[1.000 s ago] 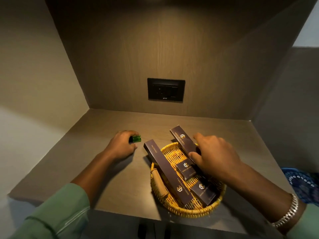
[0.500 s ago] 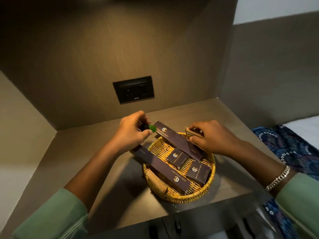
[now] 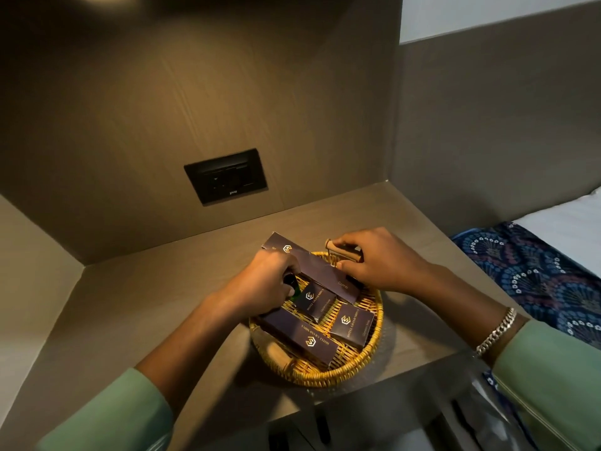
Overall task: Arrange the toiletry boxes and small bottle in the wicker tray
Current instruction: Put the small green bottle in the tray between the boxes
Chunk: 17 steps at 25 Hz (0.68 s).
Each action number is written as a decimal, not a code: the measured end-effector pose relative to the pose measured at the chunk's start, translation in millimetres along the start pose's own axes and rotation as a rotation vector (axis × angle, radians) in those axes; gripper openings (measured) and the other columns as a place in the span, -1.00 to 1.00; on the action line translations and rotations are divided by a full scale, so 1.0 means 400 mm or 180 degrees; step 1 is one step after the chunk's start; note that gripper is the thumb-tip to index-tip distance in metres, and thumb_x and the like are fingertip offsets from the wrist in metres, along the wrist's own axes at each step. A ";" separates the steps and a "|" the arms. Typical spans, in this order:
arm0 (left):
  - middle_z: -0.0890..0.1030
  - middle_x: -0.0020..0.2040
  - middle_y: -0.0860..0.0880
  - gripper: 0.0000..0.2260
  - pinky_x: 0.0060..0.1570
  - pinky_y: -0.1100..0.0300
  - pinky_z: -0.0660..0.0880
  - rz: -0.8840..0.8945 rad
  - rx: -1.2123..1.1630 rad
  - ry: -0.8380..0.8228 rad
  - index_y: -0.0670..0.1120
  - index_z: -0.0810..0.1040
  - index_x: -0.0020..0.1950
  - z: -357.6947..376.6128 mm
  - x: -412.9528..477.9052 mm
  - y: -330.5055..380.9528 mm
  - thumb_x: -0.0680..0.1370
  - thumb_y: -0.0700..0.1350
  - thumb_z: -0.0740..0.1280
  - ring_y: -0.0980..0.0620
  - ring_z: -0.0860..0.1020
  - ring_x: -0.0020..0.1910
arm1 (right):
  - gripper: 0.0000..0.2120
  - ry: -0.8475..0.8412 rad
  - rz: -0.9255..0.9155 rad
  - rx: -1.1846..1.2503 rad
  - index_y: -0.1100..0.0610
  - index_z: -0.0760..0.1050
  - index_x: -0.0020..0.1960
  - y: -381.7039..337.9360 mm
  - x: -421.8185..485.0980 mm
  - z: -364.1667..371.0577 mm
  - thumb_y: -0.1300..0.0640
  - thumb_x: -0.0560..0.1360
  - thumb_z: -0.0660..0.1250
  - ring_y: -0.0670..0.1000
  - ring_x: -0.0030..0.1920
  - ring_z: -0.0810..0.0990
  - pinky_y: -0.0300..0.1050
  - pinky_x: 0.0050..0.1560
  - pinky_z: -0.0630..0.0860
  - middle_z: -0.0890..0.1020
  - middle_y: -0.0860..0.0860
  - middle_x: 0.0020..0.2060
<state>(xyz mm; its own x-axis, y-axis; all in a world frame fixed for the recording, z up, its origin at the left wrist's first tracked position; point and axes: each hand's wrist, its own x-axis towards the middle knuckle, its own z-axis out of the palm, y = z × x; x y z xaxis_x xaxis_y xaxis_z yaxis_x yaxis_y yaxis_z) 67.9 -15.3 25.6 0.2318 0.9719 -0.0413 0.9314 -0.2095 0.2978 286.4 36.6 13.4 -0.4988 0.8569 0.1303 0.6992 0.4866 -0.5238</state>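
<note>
The left hand (image 3: 260, 288) is curling knuckles-up over the wicker tray (image 3: 374, 323) on the surface (image 3: 162, 304), its grip clenching the small bottle (image 3: 290, 285) down among the toiletry boxes (image 3: 353, 324). The right hand (image 3: 377, 260) is reaching across the far rim, its grip grasping the wooden handle (image 3: 338, 250).

A black rectangular switch-and-socket plate (image 3: 226, 176) sits in the brown wood-grain back wall (image 3: 195, 102); beneath it runs a grey-brown matte shelf (image 3: 169, 288); off to the right lies a blue patterned fabric (image 3: 533, 271) against a white sheet (image 3: 566, 229); a pale wall (image 3: 487, 14) rises above a grey panel (image 3: 494, 131).
</note>
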 end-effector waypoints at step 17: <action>0.65 -0.09 -0.03 -0.75 -0.24 0.10 0.60 -0.2634 -0.2432 0.2606 -0.07 0.59 0.18 0.119 -0.300 0.072 0.51 -0.21 0.37 0.05 0.60 -0.15 | -0.88 0.0575 0.0136 0.0115 0.02 0.59 0.00 -0.031 -0.022 0.061 0.03 0.50 0.34 0.05 -0.28 0.57 -0.15 -0.32 0.42 0.66 0.02 -0.28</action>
<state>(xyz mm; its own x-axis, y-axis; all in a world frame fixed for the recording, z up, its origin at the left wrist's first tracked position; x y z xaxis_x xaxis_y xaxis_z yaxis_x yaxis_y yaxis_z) 80.4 -143.2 -6.1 -0.7805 0.6247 0.0253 0.2718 0.3026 0.9135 269.6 18.9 -1.7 -0.3669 0.8948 0.2546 0.6973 0.4456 -0.5614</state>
